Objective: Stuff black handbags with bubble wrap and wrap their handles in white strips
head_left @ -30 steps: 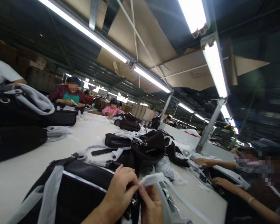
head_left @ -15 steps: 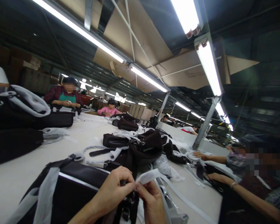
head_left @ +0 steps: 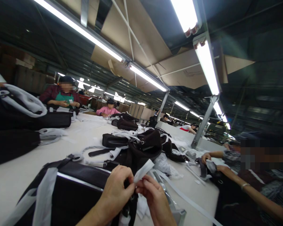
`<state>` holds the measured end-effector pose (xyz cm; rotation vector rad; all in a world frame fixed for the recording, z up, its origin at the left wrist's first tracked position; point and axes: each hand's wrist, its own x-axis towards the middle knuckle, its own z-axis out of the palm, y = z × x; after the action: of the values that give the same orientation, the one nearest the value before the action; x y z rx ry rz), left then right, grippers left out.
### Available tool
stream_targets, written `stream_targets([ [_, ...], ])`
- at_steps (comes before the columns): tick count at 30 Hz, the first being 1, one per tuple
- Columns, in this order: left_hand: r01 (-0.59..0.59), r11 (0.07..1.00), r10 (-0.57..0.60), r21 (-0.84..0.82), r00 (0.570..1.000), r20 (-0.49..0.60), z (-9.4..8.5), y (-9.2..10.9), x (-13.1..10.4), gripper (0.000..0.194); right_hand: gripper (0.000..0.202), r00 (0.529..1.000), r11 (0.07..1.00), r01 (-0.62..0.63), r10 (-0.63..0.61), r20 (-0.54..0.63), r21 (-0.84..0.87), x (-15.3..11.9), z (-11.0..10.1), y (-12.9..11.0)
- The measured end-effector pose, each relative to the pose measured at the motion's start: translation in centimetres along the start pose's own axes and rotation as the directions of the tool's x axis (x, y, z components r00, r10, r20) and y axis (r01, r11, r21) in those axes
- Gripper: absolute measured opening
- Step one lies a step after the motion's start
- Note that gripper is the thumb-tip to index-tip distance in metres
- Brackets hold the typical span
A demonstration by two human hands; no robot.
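A dark handbag [head_left: 77, 177] with a shiny pale line along its edge lies on the white table, with white wrapping [head_left: 45, 194] round its handle. My left hand [head_left: 118, 190] is closed in a pinch at the bag's right end, on a dark strap [head_left: 126, 182] mostly hidden by the fingers. Close beside it, my right hand [head_left: 154, 196] pinches a short white strip [head_left: 143, 171] against that strap. The strip's free end points up and away. Metal fittings under the hands are partly covered. A grey dispenser-like tool [head_left: 179, 213] stands just right of my right hand.
A long white strip [head_left: 188, 201] trails across the table to the right. More dark bags [head_left: 143, 144] and crumpled clear plastic [head_left: 165, 164] lie ahead, with other bags [head_left: 54, 121] at left. A co-worker's hands [head_left: 223, 169] handle a dark bag close on the right.
The white strip, which seemed to run on into the long strip at right, now ends free and points upward. My right hand's fingers have shifted and loosened slightly. The view has moved a little.
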<state>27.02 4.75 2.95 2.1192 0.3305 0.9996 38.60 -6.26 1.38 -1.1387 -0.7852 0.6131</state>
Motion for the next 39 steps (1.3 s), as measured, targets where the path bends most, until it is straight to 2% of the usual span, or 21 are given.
stream_targets([
  [4, 0.009, 0.999, -0.008, -0.035, 1.000, 0.011, -0.2, -0.2, 0.0, 0.014, 0.038, 0.998, 0.998, 0.058, -0.057, 0.039, -0.024, -0.1, -0.7, 0.7],
  [6, 0.019, 0.999, -0.018, -0.047, 1.000, 0.021, -0.3, -0.2, 0.0, 0.014, 0.034, 0.995, 0.995, 0.079, -0.075, 0.059, -0.063, 0.1, -0.5, 1.0],
  [10, 0.084, 0.990, -0.078, -0.113, 0.996, 0.051, -0.9, 0.0, 0.2, 0.009, 0.023, 0.996, 0.990, 0.093, -0.092, 0.008, -0.106, 0.5, 0.1, 0.7],
  [14, 0.128, 0.982, -0.118, -0.139, 0.990, 0.080, -1.2, 0.3, 0.3, 0.009, 0.019, 0.995, 0.987, 0.096, -0.091, 0.045, -0.127, 0.7, 0.0, 0.4],
  [19, 0.085, 0.996, -0.085, 0.005, 0.996, 0.039, -0.6, 0.2, 0.2, 0.013, 0.029, 0.983, 0.979, 0.180, -0.174, 0.061, -0.096, 0.4, -0.5, 1.0],
  [24, 0.032, 0.999, -0.033, 0.039, 0.999, 0.018, -0.2, 0.0, 0.1, 0.010, 0.034, 0.982, 0.958, 0.176, -0.187, -0.028, -0.226, 0.4, 0.2, 1.3],
  [26, 0.014, 0.999, -0.015, 0.032, 1.000, 0.028, -0.3, 0.0, 0.0, 0.006, 0.035, 0.980, 0.958, 0.183, -0.196, -0.037, -0.222, 0.6, 0.3, 1.5],
  [32, -0.010, 0.996, 0.016, -0.091, 0.998, 0.065, -0.9, 0.0, 0.0, 0.008, 0.031, 0.985, 0.981, 0.171, -0.168, 0.034, -0.097, 1.8, -0.3, 2.9],
  [35, -0.036, 0.984, 0.054, -0.176, 0.994, 0.098, -1.2, -0.2, 0.2, 0.008, 0.028, 0.989, 0.989, 0.138, -0.135, 0.055, -0.054, 2.5, 0.2, 3.1],
  [37, -0.015, 0.972, 0.041, -0.236, 0.993, 0.108, -1.3, -0.4, 0.2, 0.006, 0.031, 0.991, 0.991, 0.128, -0.127, 0.029, -0.038, 2.7, 0.7, 2.8],
  [39, 0.042, 0.950, -0.014, -0.311, 0.996, 0.091, -1.2, -0.6, 0.3, 0.013, 0.034, 0.991, 0.986, 0.131, -0.134, -0.025, -0.103, 2.6, 1.2, 2.1],
])
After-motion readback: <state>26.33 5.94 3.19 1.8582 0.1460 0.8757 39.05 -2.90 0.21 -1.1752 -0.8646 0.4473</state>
